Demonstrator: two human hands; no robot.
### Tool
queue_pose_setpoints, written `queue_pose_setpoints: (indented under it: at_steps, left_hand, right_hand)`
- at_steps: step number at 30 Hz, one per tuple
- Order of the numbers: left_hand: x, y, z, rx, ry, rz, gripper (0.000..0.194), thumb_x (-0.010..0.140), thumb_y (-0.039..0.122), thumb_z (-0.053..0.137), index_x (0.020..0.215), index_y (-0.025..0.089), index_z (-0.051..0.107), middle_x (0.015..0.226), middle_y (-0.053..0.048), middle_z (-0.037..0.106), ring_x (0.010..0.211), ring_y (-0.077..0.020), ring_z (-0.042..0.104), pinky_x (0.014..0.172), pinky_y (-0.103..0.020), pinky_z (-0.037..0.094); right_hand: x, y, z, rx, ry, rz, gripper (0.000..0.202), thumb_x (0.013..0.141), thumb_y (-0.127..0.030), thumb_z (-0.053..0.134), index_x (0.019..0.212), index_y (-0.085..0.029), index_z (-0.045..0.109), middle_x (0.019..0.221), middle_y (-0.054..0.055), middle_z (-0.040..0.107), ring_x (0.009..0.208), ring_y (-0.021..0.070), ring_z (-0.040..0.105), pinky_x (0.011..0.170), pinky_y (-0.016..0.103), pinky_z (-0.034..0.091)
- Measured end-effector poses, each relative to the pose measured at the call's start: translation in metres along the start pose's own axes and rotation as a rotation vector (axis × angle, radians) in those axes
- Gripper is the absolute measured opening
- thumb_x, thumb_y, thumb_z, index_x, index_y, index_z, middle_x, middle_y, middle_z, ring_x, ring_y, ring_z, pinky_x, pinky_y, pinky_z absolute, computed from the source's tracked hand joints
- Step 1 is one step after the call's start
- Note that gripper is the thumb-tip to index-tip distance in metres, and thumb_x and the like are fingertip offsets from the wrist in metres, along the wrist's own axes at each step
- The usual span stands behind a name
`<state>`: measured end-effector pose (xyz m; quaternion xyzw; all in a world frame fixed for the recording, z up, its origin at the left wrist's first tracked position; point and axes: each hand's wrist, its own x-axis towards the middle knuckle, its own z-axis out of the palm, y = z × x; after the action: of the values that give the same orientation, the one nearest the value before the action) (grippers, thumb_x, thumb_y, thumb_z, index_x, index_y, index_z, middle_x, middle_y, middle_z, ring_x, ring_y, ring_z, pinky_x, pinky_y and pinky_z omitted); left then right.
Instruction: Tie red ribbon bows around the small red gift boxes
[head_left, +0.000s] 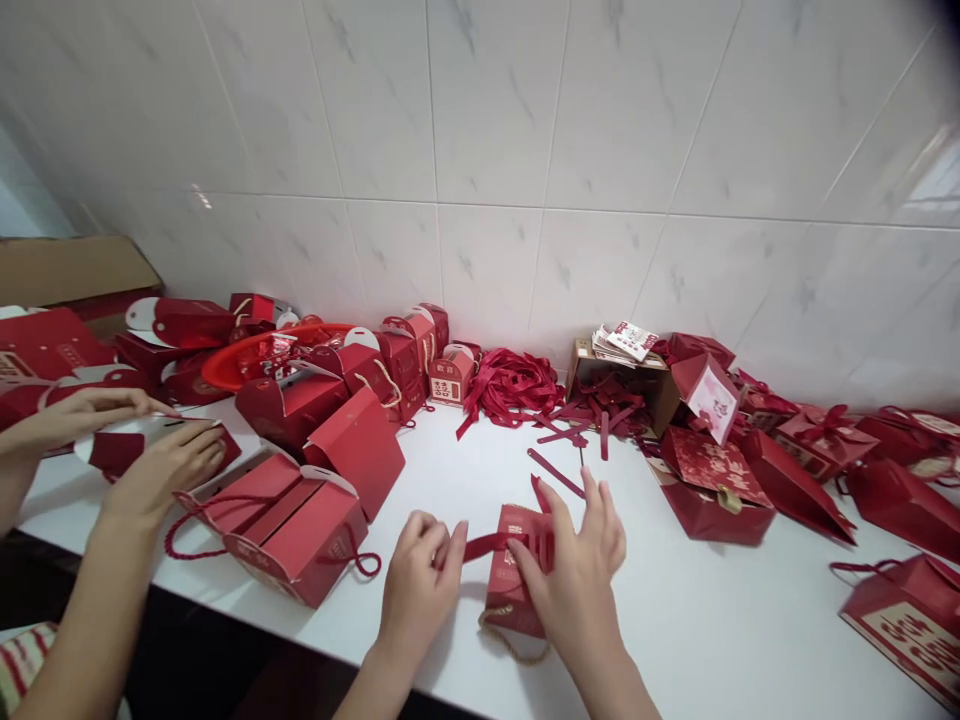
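A small red gift box (504, 597) stands on the white table in front of me, with a twisted beige cord (517, 652) hanging at its near side. A red ribbon (484, 547) runs across the box. My left hand (424, 575) is closed, pinching one end of this ribbon left of the box. My right hand (581, 560) is over the box's right side. Its thumb presses the ribbon against the box, and its index finger is by the ribbon's upper end. The other fingers stretch upward, and part of the box is hidden behind this hand.
Another person's hands (166, 462) handle a red box at the left. Large red boxes (296, 535) stand between us. Behind lie a ribbon pile (514, 385), a carton of dark red strips (615, 400) and an orange-red basin (225, 368). More red boxes (712, 505) line the right.
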<state>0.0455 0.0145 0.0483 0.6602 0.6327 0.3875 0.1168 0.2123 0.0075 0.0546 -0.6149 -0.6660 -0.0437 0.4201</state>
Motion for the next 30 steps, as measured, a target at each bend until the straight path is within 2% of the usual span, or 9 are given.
queue_pose_setpoints:
  at_steps: [3,7,11,13,15,18,23,26,30]
  left_hand:
    - [-0.011,0.008,-0.009,0.136,-0.202,-0.034,0.046,0.092,0.043,0.035,0.059,0.022,0.06,0.072,-0.004,0.056,0.075,-0.0219,0.053,0.073,-0.035,0.039]
    - [-0.01,0.015,-0.02,0.368,-0.192,-0.038,0.043,0.086,0.051,0.042,0.071,0.027,0.074,0.083,-0.01,0.063,0.089,-0.0311,0.053,0.087,-0.05,0.032]
    - [-0.007,0.015,-0.027,0.209,-0.388,-0.109,0.051,0.089,0.053,0.033,0.077,0.026,0.074,0.076,-0.009,0.067,0.079,-0.0282,0.06,0.075,-0.038,0.041]
    - [-0.007,0.012,-0.026,0.11,-0.491,-0.127,0.052,0.09,0.052,0.031,0.072,0.025,0.073,0.067,-0.008,0.067,0.069,-0.0256,0.062,0.064,-0.031,0.042]
    - [-0.008,0.007,-0.02,0.079,-0.526,-0.109,0.051,0.089,0.05,0.034,0.062,0.024,0.068,0.057,-0.007,0.064,0.06,-0.0247,0.061,0.057,-0.029,0.04]
    - [-0.005,0.002,-0.009,-0.006,-0.553,-0.098,0.05,0.088,0.049,0.035,0.057,0.024,0.064,0.055,-0.007,0.063,0.056,-0.0243,0.06,0.054,-0.028,0.038]
    - [0.01,0.008,0.006,-0.435,-0.438,-0.224,0.045,0.089,0.053,0.036,0.099,0.023,0.068,0.081,-0.006,0.068,0.072,-0.0201,0.06,0.065,-0.028,0.045]
    - [0.015,0.019,0.008,-0.727,-0.361,-0.322,0.049,0.087,0.051,0.044,0.127,0.024,0.053,0.099,-0.006,0.066,0.086,-0.0185,0.06,0.074,-0.028,0.048]
    - [0.014,0.028,0.008,-0.953,-0.382,-0.305,0.053,0.08,0.042,0.06,0.13,0.026,0.051,0.128,-0.008,0.056,0.103,-0.0213,0.059,0.082,-0.029,0.049]
  right_hand:
    - [-0.006,0.003,0.003,0.024,0.045,0.056,0.036,0.078,-0.038,0.066,0.109,-0.022,0.06,0.142,0.017,0.029,0.131,0.0427,0.023,0.095,0.066,0.022]
    - [-0.006,-0.002,0.0,0.066,0.012,0.062,0.015,0.079,-0.036,0.065,0.074,-0.022,0.066,0.141,0.009,0.033,0.13,0.0414,0.023,0.097,0.065,0.015]
    - [-0.004,-0.003,-0.011,0.165,0.053,0.04,0.016,0.079,-0.04,0.066,0.075,-0.025,0.07,0.135,0.009,0.039,0.126,0.0382,0.03,0.099,0.06,0.017]
    - [-0.007,0.004,-0.018,0.276,0.112,0.104,0.021,0.084,-0.041,0.058,0.085,-0.024,0.069,0.116,0.013,0.05,0.112,0.0313,0.045,0.093,0.05,0.032]
    - [-0.014,0.017,-0.024,0.407,0.116,0.229,0.034,0.091,-0.043,0.045,0.075,-0.02,0.064,0.083,0.009,0.053,0.08,0.0217,0.053,0.072,0.036,0.041]
    - [-0.023,0.04,-0.027,0.503,-0.08,0.459,0.052,0.093,-0.051,0.033,0.057,-0.02,0.052,0.055,0.001,0.04,0.049,0.0143,0.039,0.051,0.029,0.031]
    - [-0.028,0.062,-0.017,0.64,-0.339,0.701,0.059,0.088,-0.066,0.032,0.087,-0.018,0.068,0.05,-0.002,0.035,0.047,0.0144,0.036,0.049,0.028,0.028]
    - [-0.028,0.059,-0.008,0.942,-0.301,0.812,0.065,0.085,-0.069,0.035,0.107,-0.016,0.065,0.059,-0.002,0.042,0.047,0.0127,0.038,0.045,0.026,0.03]
    - [-0.028,0.049,-0.001,1.243,-0.207,0.928,0.059,0.083,-0.065,0.046,0.114,-0.017,0.061,0.082,0.005,0.059,0.061,0.015,0.053,0.05,0.026,0.042]
